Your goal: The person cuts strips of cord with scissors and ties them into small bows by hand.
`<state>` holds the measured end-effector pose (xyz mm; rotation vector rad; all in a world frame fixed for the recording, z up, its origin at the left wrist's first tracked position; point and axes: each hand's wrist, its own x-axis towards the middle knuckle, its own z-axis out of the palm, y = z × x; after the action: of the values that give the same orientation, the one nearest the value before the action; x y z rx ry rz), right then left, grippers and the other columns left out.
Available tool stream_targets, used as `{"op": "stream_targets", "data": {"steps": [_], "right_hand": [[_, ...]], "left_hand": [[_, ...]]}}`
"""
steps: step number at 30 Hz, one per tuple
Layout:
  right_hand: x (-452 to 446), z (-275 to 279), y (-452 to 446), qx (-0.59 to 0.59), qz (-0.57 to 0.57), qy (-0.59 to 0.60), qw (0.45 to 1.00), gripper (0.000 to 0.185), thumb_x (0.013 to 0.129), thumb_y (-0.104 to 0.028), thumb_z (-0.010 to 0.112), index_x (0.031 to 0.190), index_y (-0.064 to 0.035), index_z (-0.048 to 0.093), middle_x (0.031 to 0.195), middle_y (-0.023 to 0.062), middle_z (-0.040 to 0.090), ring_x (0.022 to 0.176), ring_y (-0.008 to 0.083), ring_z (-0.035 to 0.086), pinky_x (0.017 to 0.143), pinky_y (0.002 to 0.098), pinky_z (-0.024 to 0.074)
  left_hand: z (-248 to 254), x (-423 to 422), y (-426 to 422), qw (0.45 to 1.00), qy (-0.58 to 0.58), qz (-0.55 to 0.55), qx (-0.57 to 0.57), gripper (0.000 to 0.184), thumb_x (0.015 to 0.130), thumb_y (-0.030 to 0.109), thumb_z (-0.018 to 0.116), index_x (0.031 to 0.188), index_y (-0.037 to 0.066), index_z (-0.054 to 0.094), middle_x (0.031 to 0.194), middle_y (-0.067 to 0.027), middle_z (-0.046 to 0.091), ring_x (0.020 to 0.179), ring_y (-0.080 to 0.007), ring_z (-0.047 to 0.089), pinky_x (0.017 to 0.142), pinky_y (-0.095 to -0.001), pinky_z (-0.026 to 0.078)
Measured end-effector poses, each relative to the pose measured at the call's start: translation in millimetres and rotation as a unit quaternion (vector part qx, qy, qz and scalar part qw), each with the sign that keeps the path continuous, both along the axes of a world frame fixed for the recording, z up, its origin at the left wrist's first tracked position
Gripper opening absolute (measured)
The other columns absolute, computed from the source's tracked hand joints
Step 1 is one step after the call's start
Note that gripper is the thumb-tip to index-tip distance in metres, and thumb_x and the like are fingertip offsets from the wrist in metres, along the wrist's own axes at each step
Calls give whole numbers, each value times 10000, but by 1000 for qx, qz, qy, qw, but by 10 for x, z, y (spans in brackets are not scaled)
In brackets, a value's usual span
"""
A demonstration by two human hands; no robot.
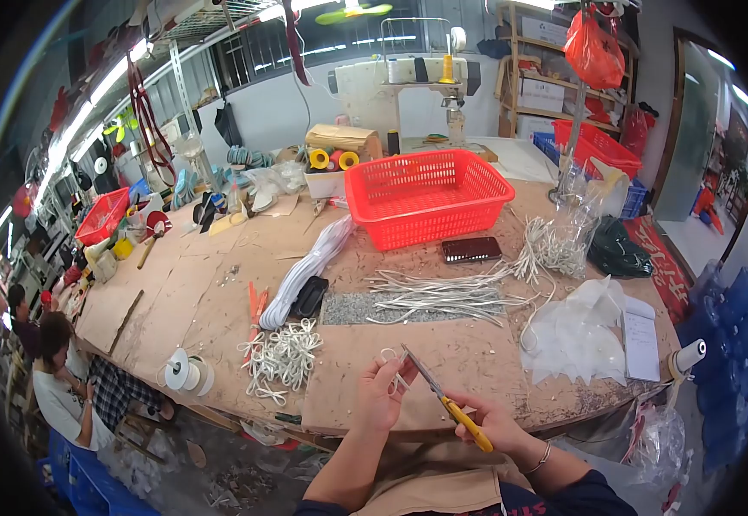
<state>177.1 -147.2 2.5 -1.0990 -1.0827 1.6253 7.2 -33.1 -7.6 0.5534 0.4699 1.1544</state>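
My left hand [384, 391] pinches a thin white cord [397, 377], looped at its top, above the table's front edge. In my right hand [487, 421] is a tool with yellow handles [467, 421] and long metal blades, like scissors. Its tip points up and left, close to the cord; whether they touch is not clear. Left of my hands lies a pile of looped white cords [284, 359]. Loose straight white cords [434, 292] lie across a grey speckled slab [340, 310] beyond my hands. A white cord bundle [309, 267] stretches toward the basket.
A red basket [430, 222] and a phone [470, 250] are at the table's middle. On the right lie clear plastic sheets [576, 331] and a notepad [640, 344]. A thread spool [183, 371] stands at front left. A seated person [64, 387] is beyond the left edge.
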Motion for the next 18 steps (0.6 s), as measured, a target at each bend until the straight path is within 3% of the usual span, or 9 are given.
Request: {"op": "stream_targets", "data": {"steps": [6, 9, 12, 14, 18], "right_hand": [[-12, 35, 5, -36, -30, -31, 998, 549, 781, -17, 603, 1284, -132, 415, 860, -10, 553, 626, 33, 514, 544, 161, 425], [-25, -72, -4, 34, -52, -38, 997, 524, 786, -45, 613, 1271, -126, 432, 846, -1, 562, 600, 35, 514, 509, 161, 420], [-14, -174, -33, 10, -48, -21, 999, 517, 789, -50, 612, 1269, -116, 429, 830, 1, 560, 587, 40, 511, 504, 164, 421], [-62, -170, -58, 16, -77, 0, 997, 510, 792, -62, 610, 1263, -93, 419, 767, 6, 530, 548, 52, 496, 477, 175, 411], [-74, -111, -67, -34, -15, 2, 999, 507, 795, -59, 601, 1264, -96, 412, 774, 10, 513, 592, 56, 490, 515, 175, 409]], "left_hand": [[-15, 9, 3, 1000, 9, -10, -8, 36, 824, 36, 514, 826, 50, 547, 891, -104, 618, 891, -245, 602, 835, -357, 484], [-25, 36, -1, 1000, -10, -11, -11, 53, 830, 44, 511, 861, 35, 552, 888, -105, 617, 891, -257, 602, 844, -371, 484], [-4, 54, 37, 997, -50, 30, -59, 87, 846, 69, 507, 892, -1, 530, 927, -126, 597, 950, -295, 575, 871, -402, 472], [34, 54, 87, 978, -149, 68, -127, 141, 871, 93, 484, 909, -42, 491, 975, -143, 564, 1020, -330, 530, 894, -431, 456], [98, 78, 153, 966, -185, 91, -158, 179, 888, 102, 461, 933, -70, 457, 993, -147, 532, 1054, -341, 502, 905, -445, 446]]}}
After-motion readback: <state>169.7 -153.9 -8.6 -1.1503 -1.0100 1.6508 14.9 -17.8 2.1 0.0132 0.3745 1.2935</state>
